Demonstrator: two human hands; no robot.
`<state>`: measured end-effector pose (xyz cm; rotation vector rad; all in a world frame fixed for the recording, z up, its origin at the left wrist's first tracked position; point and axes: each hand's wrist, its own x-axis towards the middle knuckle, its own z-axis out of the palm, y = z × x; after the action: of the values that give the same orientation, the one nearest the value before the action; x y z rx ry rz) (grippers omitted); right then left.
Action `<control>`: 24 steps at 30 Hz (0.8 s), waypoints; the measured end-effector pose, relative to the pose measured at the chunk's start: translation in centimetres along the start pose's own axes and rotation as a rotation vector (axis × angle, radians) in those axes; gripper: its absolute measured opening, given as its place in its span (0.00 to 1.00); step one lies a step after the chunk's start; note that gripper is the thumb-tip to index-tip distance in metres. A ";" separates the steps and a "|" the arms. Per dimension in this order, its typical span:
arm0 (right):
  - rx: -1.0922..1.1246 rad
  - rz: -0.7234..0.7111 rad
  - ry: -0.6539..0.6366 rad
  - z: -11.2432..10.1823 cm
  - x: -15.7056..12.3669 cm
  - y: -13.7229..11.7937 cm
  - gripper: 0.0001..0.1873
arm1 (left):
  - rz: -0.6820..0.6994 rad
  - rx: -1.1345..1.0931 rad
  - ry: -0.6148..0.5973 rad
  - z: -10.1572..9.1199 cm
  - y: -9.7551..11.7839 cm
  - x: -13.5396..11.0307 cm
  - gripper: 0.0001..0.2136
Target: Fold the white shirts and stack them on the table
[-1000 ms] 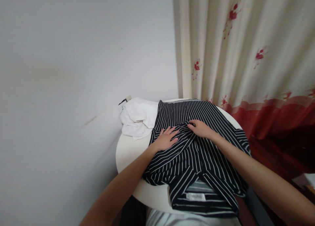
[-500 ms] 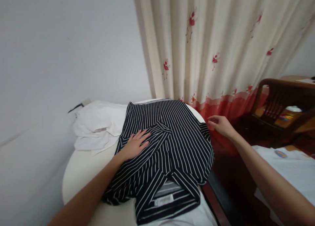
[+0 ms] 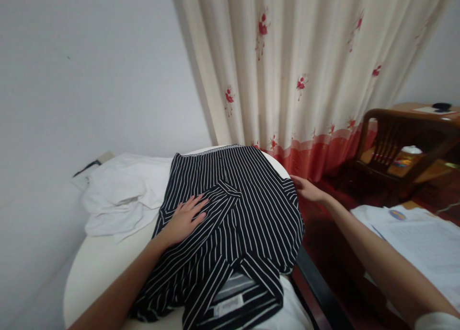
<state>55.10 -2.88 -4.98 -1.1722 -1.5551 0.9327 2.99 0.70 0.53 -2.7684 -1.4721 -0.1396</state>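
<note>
A black shirt with thin white stripes (image 3: 237, 215) lies spread on a round white table (image 3: 97, 267), collar toward me, one sleeve folded across its middle. My left hand (image 3: 185, 218) lies flat on the folded sleeve, fingers stretched out. My right hand (image 3: 306, 189) reaches the shirt's right edge by the other sleeve, its fingers curled at the cloth; whether they grip it I cannot make out.
A crumpled white garment (image 3: 120, 191) lies on the table's left, against the grey wall. A cream curtain with red flowers (image 3: 287, 71) hangs behind. At right stand a dark wooden chair (image 3: 398, 147) and a white surface with papers (image 3: 424, 239).
My right hand left the folded sleeve in the shirt's middle and moved out to the shirt's right edge. My left hand stayed put. The view swung to the right.
</note>
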 end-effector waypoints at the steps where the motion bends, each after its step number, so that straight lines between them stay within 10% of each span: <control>1: 0.011 0.019 -0.025 -0.1 0.2 0.1 0.33 | 0.003 0.001 0.003 0.0 0.0 0.0 0.25; 7: -0.298 0.149 -0.152 -2.2 0.7 -0.4 0.11 | 0.016 0.005 0.031 0.4 -0.3 0.0 0.25; 24: -0.266 0.289 -0.319 -3.4 -5.0 1.4 0.15 | -0.005 -0.021 0.010 0.0 0.0 0.0 0.26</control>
<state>59.20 -7.23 -6.54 -1.5231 -1.8374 1.1720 3.04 0.73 0.54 -2.7766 -1.4834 -0.1692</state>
